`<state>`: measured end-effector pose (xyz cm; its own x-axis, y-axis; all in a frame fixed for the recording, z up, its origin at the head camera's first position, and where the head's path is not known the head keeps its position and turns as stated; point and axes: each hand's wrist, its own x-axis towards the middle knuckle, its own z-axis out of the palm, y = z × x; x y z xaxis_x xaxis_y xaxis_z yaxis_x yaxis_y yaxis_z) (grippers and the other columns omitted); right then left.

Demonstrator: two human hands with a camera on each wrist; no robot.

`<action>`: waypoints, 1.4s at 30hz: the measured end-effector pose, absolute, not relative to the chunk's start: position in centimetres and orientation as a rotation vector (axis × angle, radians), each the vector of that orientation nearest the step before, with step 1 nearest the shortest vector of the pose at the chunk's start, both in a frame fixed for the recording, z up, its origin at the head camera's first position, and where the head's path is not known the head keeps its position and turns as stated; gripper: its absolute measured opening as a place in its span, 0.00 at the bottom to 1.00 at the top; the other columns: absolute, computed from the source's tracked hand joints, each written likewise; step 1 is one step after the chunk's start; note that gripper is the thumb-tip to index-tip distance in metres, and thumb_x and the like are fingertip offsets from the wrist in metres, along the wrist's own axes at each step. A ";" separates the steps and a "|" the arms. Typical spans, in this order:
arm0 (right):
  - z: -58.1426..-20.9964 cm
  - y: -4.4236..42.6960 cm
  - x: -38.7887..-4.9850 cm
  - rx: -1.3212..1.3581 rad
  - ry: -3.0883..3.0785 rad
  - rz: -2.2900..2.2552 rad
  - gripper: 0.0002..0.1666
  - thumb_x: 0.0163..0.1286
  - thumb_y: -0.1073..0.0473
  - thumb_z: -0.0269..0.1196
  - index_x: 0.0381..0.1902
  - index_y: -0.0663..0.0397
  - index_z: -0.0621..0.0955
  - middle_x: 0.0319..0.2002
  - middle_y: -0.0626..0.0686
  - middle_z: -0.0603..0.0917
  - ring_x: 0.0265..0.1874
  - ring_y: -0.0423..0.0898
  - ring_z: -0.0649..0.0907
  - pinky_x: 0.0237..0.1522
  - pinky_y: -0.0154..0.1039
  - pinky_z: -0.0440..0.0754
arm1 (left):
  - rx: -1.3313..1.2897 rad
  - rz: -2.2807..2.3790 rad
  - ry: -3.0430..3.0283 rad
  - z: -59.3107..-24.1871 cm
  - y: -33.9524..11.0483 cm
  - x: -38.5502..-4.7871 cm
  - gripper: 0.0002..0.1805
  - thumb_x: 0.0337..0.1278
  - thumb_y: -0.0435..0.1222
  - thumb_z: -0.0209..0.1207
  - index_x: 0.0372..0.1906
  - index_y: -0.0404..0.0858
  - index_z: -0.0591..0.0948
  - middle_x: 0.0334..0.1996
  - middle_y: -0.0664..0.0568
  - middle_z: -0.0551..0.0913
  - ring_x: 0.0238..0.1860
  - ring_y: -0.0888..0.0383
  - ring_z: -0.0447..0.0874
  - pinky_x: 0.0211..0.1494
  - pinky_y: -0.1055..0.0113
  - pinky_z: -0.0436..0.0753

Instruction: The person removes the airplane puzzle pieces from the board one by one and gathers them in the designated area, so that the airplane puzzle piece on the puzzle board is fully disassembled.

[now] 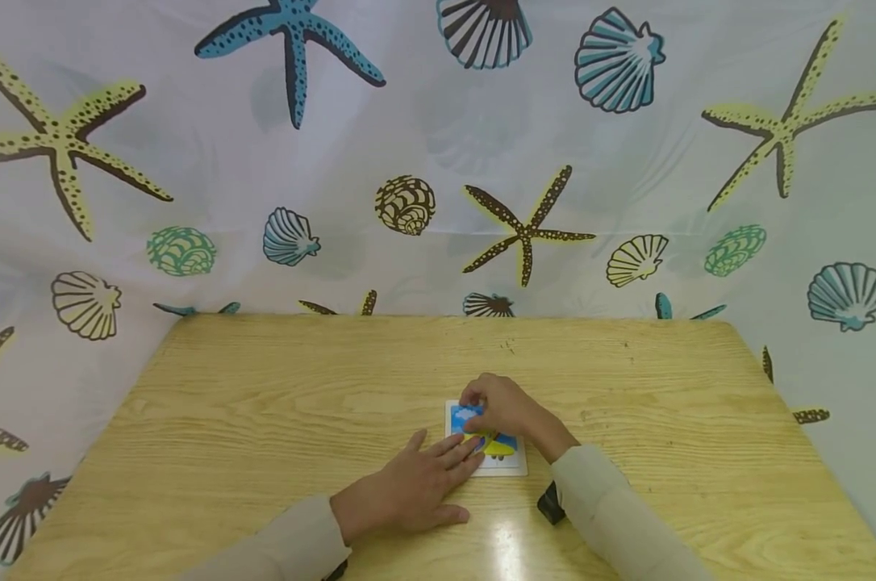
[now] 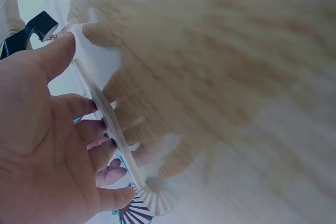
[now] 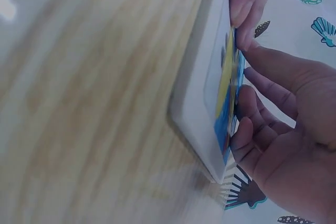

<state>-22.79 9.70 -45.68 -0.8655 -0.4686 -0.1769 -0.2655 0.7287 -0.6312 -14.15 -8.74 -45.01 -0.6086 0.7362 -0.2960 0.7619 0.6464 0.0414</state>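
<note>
A small picture puzzle board with a pale rim lies flat on the table, showing blue sky, a white cloud and a yellow shape. My left hand reaches over its left side, straight fingertips resting on the picture. In the left wrist view the board's edge runs beneath the fingers of that hand. From the far right, my right hand curls thumb and fingers over the blue cloud part, pinching a puzzle piece at the surface; the piece's outline is largely hidden. The right wrist view shows this hand touching the board.
A light wood-grain table surrounds the board. Behind and beside it hangs a white cloth printed with starfish and shells. A black wrist mount sits by the right sleeve.
</note>
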 end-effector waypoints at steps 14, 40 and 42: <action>-45.6 9.6 -22.8 -0.573 2.594 -0.900 0.12 0.54 0.60 0.72 0.37 0.51 0.82 0.40 0.48 0.78 0.38 0.43 0.75 0.46 0.41 0.76 | 1.175 -0.080 2.552 -44.8 -8.9 -14.3 0.41 0.64 0.64 0.40 0.76 0.50 0.50 0.77 0.55 0.45 0.77 0.55 0.44 0.70 0.38 0.55; -45.5 9.5 -22.5 -0.633 2.638 -0.830 0.17 0.55 0.59 0.72 0.44 0.49 0.82 0.39 0.48 0.79 0.39 0.43 0.77 0.47 0.42 0.76 | 1.187 -0.139 2.565 -45.0 -8.7 -14.3 0.42 0.62 0.66 0.40 0.76 0.50 0.50 0.76 0.55 0.46 0.77 0.55 0.45 0.70 0.38 0.56; -45.5 9.5 -22.5 -0.629 2.641 -0.825 0.17 0.55 0.58 0.72 0.44 0.49 0.82 0.39 0.47 0.79 0.39 0.43 0.77 0.47 0.42 0.76 | 1.188 -0.138 2.565 -45.0 -8.6 -14.3 0.42 0.62 0.66 0.40 0.76 0.50 0.50 0.76 0.55 0.47 0.77 0.55 0.45 0.70 0.38 0.56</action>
<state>-22.46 9.47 -45.46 -0.8583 -0.4900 -0.1525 -0.3161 0.7389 -0.5951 -14.26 -8.64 -44.97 -0.6076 0.7279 -0.3178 0.7577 0.6512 0.0427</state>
